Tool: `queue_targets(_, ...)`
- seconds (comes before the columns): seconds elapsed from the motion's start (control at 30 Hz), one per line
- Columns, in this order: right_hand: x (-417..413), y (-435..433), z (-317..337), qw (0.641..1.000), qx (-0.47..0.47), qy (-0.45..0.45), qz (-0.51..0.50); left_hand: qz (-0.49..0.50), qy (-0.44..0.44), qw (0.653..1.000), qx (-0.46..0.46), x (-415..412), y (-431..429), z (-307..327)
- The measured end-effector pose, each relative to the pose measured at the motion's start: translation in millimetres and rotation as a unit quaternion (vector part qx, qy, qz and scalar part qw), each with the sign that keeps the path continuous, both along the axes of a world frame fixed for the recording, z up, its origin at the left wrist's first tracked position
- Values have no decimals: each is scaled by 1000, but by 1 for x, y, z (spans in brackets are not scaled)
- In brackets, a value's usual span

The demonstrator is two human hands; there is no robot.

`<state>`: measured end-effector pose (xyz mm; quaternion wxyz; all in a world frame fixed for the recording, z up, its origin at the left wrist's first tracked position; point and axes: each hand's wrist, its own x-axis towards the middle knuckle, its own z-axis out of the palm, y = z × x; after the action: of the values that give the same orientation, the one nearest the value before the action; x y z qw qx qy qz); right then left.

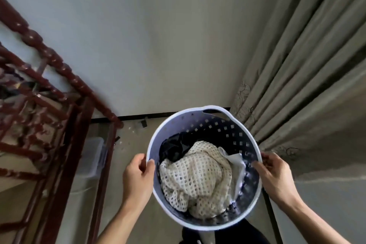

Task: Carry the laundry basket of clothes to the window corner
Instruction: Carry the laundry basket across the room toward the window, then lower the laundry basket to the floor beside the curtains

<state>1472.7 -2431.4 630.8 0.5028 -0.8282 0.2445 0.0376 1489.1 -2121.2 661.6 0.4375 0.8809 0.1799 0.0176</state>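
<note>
A round lilac laundry basket with a white rim and perforated walls hangs in front of me, above the floor. Inside lie a cream open-knit garment, a dark garment and a white cloth. My left hand grips the basket's left rim, thumb inside. On the opposite rim my right hand holds on, fingers curled over the edge. Grey-beige curtains hang just right of the basket, reaching the floor.
A dark red turned-wood rack stands at the left, with a clear plastic box under it. A pale wall with a dark skirting lies ahead. Small debris dots the beige floor near the corner.
</note>
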Motion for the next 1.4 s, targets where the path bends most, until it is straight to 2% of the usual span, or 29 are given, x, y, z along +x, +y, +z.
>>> queue_targets(0.37,220,-15,-64,995,14,89,51,30,119,991,49,198,-20,-64)
queue_targets(0.53,293,-20,-89,988,-42,130,76,10,155,987,50,261,-24,-93)
queue_targets(0.67,335,-18,-133,978,-72,174,85,-13,190,979,65,312,-18,-147)
queue_targets(0.9,390,-9,-272,961,-111,246,59,-82,265,959,56,402,-14,-296)
queue_targets(1.17,426,-12,-478,943,-116,310,27,-197,309,919,142,483,-20,-495)
queue_targets(1.27,431,-18,-552,944,-95,317,15,-205,313,915,151,504,-28,-564)
queue_targets(1.4,439,-25,-627,942,-87,324,-2,-178,339,917,109,518,-37,-639)
